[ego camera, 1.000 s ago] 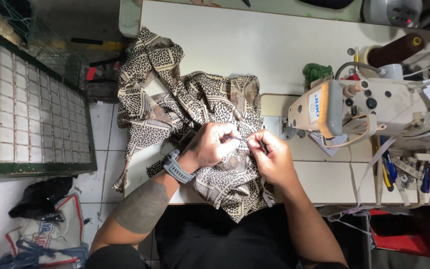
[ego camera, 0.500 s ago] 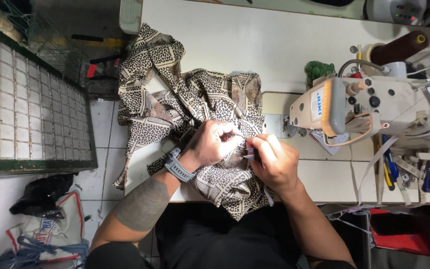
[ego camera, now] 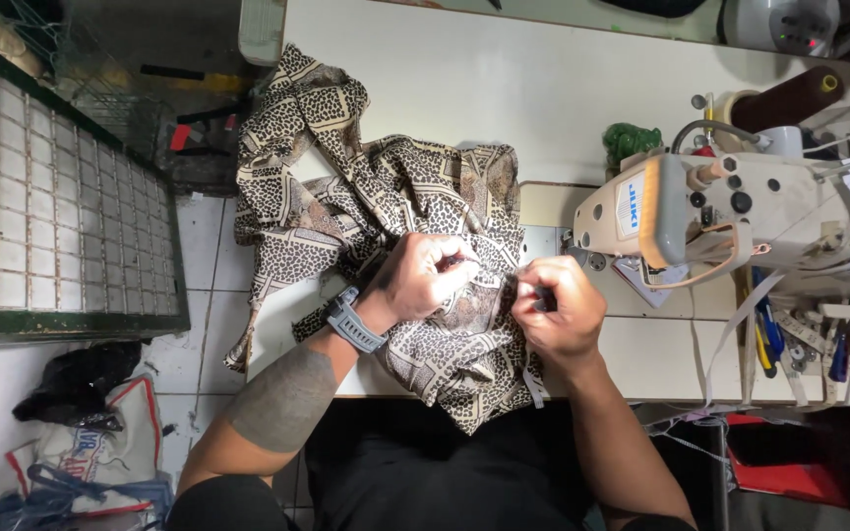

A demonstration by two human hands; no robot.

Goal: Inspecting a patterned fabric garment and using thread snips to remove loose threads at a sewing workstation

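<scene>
Grip: left hand [ego camera: 425, 280] and right hand [ego camera: 561, 315] both pinched shut on the patterned fabric [ego camera: 386, 206], bunched close together apparently to work one seam, cloth spread over the white bench [ego camera: 464, 79] beside the sewing machine [ego camera: 740, 211], thread cone [ego camera: 789, 98] behind.

Patterned cloth [ego camera: 386, 216]: soft, matt, crumpled woven fabric. Table [ego camera: 484, 88]: smooth, matt white laminate. Sewing machine [ego camera: 740, 211], right: cream enamelled metal, slightly glossy.
</scene>
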